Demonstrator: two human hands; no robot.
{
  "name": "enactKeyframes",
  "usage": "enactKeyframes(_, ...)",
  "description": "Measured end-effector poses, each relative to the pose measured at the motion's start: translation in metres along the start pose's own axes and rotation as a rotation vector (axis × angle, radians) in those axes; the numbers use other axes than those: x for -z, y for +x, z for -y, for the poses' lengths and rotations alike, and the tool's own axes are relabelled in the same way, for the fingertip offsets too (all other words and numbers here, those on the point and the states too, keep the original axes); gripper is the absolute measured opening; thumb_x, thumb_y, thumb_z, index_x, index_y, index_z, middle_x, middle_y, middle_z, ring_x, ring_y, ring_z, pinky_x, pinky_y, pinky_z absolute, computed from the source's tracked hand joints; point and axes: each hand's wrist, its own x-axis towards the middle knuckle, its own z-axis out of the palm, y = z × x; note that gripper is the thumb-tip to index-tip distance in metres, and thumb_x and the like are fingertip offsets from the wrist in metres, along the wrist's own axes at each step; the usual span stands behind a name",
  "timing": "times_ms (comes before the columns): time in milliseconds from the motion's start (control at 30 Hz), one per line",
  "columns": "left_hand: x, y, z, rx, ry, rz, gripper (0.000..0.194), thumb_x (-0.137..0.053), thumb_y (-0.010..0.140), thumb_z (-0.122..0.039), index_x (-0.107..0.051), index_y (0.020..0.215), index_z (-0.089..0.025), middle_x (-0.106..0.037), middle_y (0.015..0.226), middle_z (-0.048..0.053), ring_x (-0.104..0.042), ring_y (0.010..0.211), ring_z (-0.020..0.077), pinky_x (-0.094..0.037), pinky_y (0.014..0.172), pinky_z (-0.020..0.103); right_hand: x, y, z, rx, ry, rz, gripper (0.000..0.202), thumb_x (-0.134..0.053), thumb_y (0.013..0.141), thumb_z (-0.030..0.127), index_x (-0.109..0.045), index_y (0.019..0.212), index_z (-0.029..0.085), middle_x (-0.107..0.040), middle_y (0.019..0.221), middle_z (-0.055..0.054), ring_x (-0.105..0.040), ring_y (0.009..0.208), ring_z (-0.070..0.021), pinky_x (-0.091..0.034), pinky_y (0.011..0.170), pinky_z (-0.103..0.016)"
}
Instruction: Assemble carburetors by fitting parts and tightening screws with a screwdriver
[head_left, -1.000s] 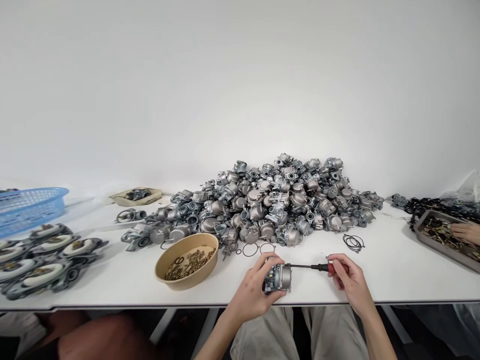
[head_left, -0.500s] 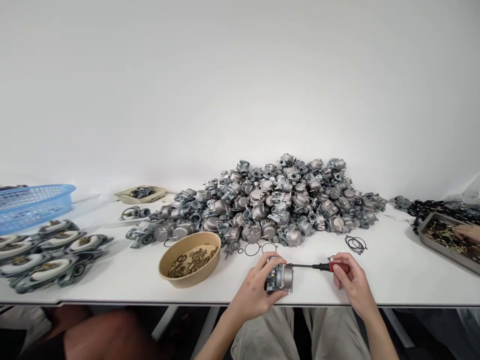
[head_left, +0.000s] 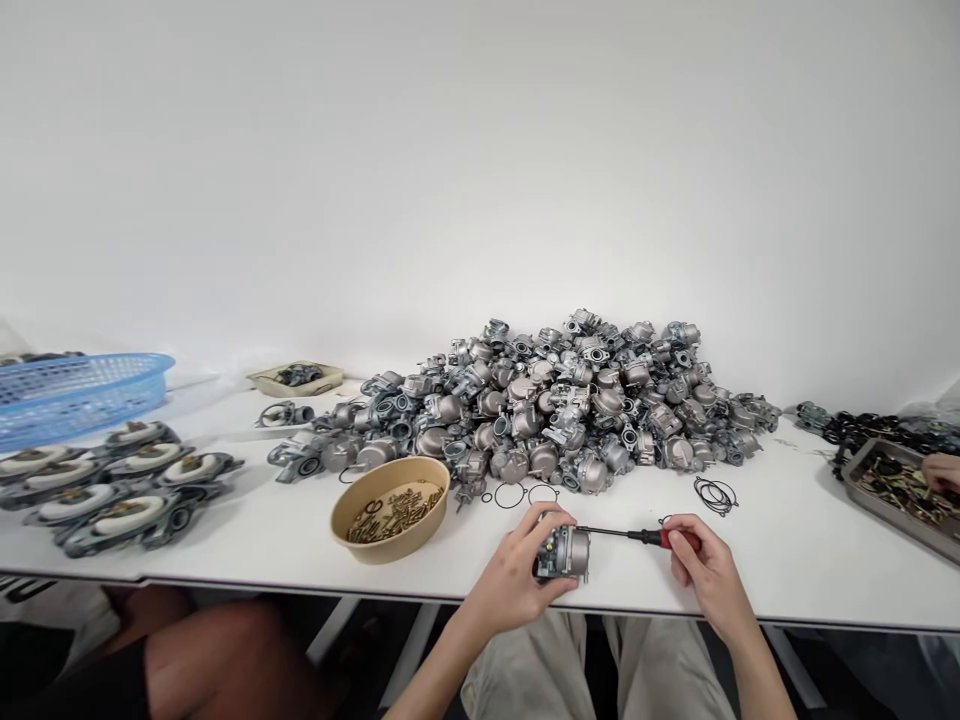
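Near the front edge of the white table, my left hand [head_left: 517,570] is wrapped round a grey metal carburetor [head_left: 571,553], its rounded bowl facing right. My right hand [head_left: 709,565] grips the red and black handle of a screwdriver [head_left: 645,537]. The screwdriver lies level, its thin shaft pointing left, with the tip at the upper side of the carburetor by my left fingers. What the tip touches is too small to tell. Black rubber rings [head_left: 715,495] lie on the table just beyond my right hand.
A large heap of carburetors [head_left: 525,410] fills the back middle. To the left stand a tan bowl [head_left: 352,545] of brass parts, several carburetor bodies with white floats [head_left: 127,515] and a blue basket [head_left: 142,400]. At right, another person's hand [head_left: 941,472] reaches into a metal tray [head_left: 900,515].
The view has tilted and shifted slightly, so things at left appear a little farther right. My hands keep the same hold on the carburetor and screwdriver.
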Motion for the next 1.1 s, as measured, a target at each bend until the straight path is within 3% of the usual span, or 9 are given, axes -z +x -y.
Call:
enactKeyframes(267, 0.0, -0.001, 0.001, 0.0, 0.004, 0.001, 0.05, -0.078, 0.084, -0.025, -0.057, 0.129, -0.029, -0.058, 0.139, 0.01, -0.065, 0.122, 0.0313, -0.054, 0.102, 0.042, -0.002, 0.0, 0.007, 0.012, -0.015, 0.026, 0.05, -0.07, 0.085, 0.071, -0.07, 0.089, 0.021, -0.055, 0.062, 0.002, -0.048, 0.048, -0.0144, -0.043, 0.047, -0.027)
enactKeyframes(367, -0.001, 0.0, 0.001, 0.0, 0.007, 0.001, 0.053, -0.08, 0.081, -0.021, -0.058, 0.129, -0.029, -0.059, 0.139, 0.01, -0.065, 0.12, 0.0309, -0.054, 0.102, 0.041, 0.001, -0.002, 0.007, 0.073, -0.005, 0.037, 0.044, -0.074, 0.086, 0.064, -0.072, 0.093, 0.021, -0.069, 0.09, -0.007, -0.054, 0.056, -0.0146, -0.049, 0.054, -0.029)
enactKeyframes(433, -0.001, 0.0, 0.0, -0.002, 0.002, 0.008, 0.054, -0.081, 0.079, -0.019, -0.058, 0.127, -0.029, -0.059, 0.139, 0.009, -0.066, 0.12, 0.0307, -0.054, 0.102, 0.04, 0.003, -0.004, 0.003, 0.125, 0.025, 0.021, 0.04, -0.078, 0.085, 0.059, -0.073, 0.1, 0.022, -0.07, 0.112, -0.012, -0.057, 0.06, -0.0148, -0.052, 0.057, -0.031)
enactKeyframes(467, 0.0, 0.001, 0.0, -0.004, -0.004, 0.01, 0.054, -0.081, 0.078, -0.019, -0.058, 0.127, -0.028, -0.059, 0.139, 0.01, -0.065, 0.12, 0.0308, -0.054, 0.102, 0.04, 0.004, -0.004, 0.001, 0.137, 0.035, 0.015, 0.039, -0.079, 0.084, 0.057, -0.073, 0.103, 0.022, -0.07, 0.114, -0.013, -0.058, 0.062, -0.0156, -0.053, 0.058, -0.031)
enactKeyframes(633, 0.001, 0.002, -0.002, 0.019, -0.036, 0.022, 0.054, -0.08, 0.078, -0.018, -0.057, 0.126, -0.028, -0.059, 0.139, 0.01, -0.064, 0.122, 0.0313, -0.052, 0.104, 0.042, 0.006, -0.003, -0.012, 0.096, 0.037, -0.013, 0.039, -0.08, 0.085, 0.054, -0.07, 0.105, 0.023, -0.07, 0.081, -0.005, -0.062, 0.064, -0.0201, -0.054, 0.059, -0.031)
enactKeyframes(833, 0.002, 0.003, -0.002, 0.028, -0.045, 0.01, 0.057, -0.08, 0.078, -0.014, -0.056, 0.128, -0.028, -0.059, 0.138, 0.009, -0.065, 0.121, 0.0303, -0.052, 0.105, 0.041, 0.005, -0.002, -0.014, 0.133, 0.004, -0.092, 0.041, -0.082, 0.082, 0.057, -0.071, 0.101, 0.023, -0.075, 0.093, -0.01, -0.067, 0.073, -0.0225, -0.058, 0.067, -0.033)
enactKeyframes(1000, 0.001, 0.002, -0.002, 0.015, -0.032, 0.019, 0.055, -0.08, 0.08, -0.017, -0.056, 0.128, -0.028, -0.058, 0.139, 0.009, -0.064, 0.122, 0.0307, -0.052, 0.105, 0.042, 0.005, -0.003, -0.01, 0.157, -0.014, -0.064, 0.039, -0.08, 0.084, 0.056, -0.072, 0.102, 0.022, -0.074, 0.092, -0.009, -0.069, 0.076, -0.0233, -0.06, 0.069, -0.032)
enactKeyframes(1100, 0.001, 0.002, -0.001, 0.002, -0.025, 0.029, 0.056, -0.08, 0.08, -0.017, -0.055, 0.129, -0.028, -0.057, 0.14, 0.009, -0.064, 0.123, 0.0314, -0.052, 0.104, 0.042, 0.007, -0.003, -0.011, 0.206, -0.022, -0.057, 0.037, -0.078, 0.086, 0.055, -0.073, 0.103, 0.022, -0.073, 0.111, -0.013, -0.072, 0.093, -0.0261, -0.06, 0.078, -0.032)
